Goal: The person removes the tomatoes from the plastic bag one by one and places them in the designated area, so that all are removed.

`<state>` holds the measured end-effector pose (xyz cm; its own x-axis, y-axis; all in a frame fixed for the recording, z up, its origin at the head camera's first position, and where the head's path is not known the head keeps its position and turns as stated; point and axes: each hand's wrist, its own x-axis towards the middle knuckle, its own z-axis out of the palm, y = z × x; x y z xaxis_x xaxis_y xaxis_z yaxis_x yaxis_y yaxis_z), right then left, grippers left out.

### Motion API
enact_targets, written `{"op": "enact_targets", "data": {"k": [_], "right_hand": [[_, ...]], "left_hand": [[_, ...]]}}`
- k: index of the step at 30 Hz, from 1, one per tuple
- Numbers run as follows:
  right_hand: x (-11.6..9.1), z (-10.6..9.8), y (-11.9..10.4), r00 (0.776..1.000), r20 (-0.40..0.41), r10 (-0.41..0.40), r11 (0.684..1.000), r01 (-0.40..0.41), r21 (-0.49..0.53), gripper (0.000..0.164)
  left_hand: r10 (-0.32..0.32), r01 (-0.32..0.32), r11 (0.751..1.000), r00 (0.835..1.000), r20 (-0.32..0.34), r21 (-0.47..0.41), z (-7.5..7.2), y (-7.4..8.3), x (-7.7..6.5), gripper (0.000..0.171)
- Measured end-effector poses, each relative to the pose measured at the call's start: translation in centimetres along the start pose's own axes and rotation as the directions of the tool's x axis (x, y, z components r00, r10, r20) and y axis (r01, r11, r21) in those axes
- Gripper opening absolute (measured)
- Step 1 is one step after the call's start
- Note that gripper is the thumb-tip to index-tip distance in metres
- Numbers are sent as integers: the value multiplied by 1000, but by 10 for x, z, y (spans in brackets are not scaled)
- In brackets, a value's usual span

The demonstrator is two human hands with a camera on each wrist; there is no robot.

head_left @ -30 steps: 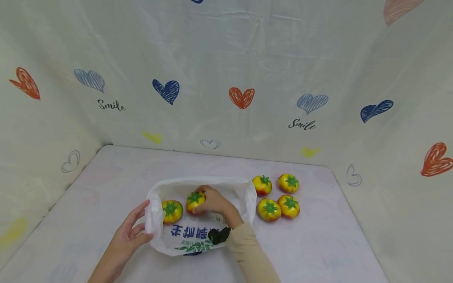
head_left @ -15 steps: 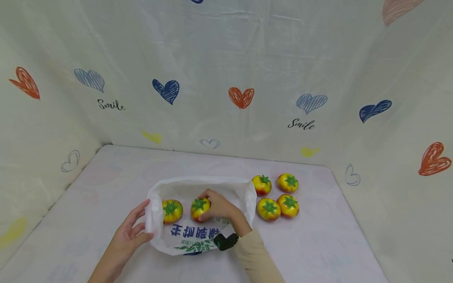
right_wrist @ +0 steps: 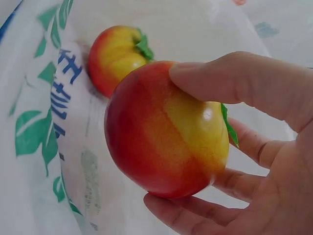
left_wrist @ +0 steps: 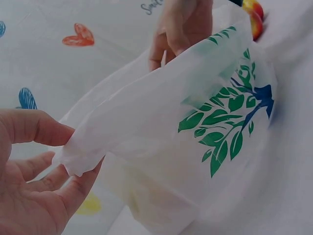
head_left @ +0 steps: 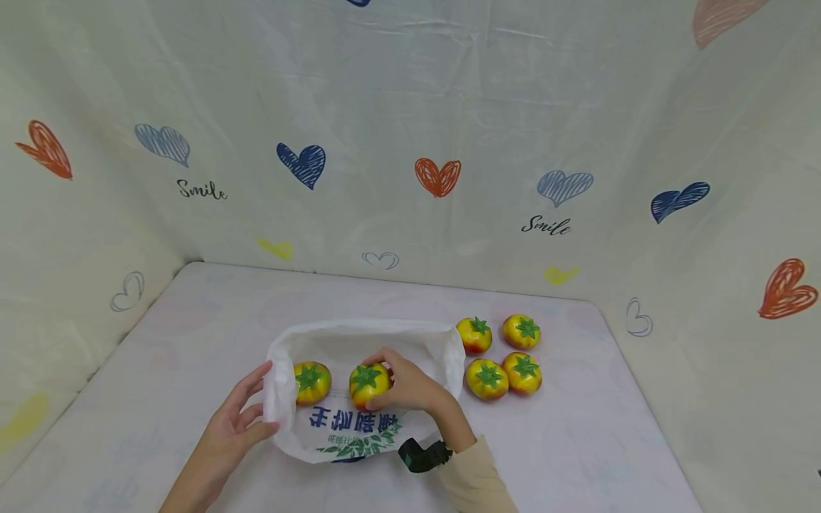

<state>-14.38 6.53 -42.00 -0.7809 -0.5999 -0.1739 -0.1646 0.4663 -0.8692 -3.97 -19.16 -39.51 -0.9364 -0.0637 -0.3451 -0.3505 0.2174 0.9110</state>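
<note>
My left hand (head_left: 232, 427) pinches the left rim of a white plastic bag (left_wrist: 132, 103) between thumb and fingers. The bag's mouth gapes upward, and green leaves and blue characters are printed on it. Within the mouth my right hand (head_left: 407, 385) grips a red-and-yellow tomato (right_wrist: 166, 132) with a green star-shaped top, thumb on one side and fingers round the other. Another tomato (head_left: 313, 383) lies in the bag at the left, apart from the held one; the bag's wall hides part of it.
Just right of the bag several more tomatoes (head_left: 487, 379) sit grouped on the pale tabletop (head_left: 577, 442). A dark band-like device (head_left: 423, 454) is at my right wrist. Behind the table hangs a white curtain (head_left: 385, 107) printed with hearts.
My right hand has moved right and nearer to me with the tomato in its grip, and the tomato now looks larger. The left hand and the other tomatoes stay in place.
</note>
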Motion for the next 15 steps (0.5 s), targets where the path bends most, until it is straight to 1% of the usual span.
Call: {"op": "enact_targets", "data": {"k": [4, 10, 15], "right_hand": [[-12, -4, -2, 1000, -26, -8, 999, 9, 47, 54], [-33, -11, -5, 998, -63, -17, 996, 22, 83, 55], [-49, -16, -3, 996, -89, -18, 991, 29, 128, 56]], "left_hand": [[0, 0, 1000, 1000, -1, 6, 0, -2, 1, 81], [-10, 10, 1000, 1000, -1, 3, 0, -2, 1, 82], [2, -2, 1000, 1000, 1, 0, 0, -3, 1, 81]]}}
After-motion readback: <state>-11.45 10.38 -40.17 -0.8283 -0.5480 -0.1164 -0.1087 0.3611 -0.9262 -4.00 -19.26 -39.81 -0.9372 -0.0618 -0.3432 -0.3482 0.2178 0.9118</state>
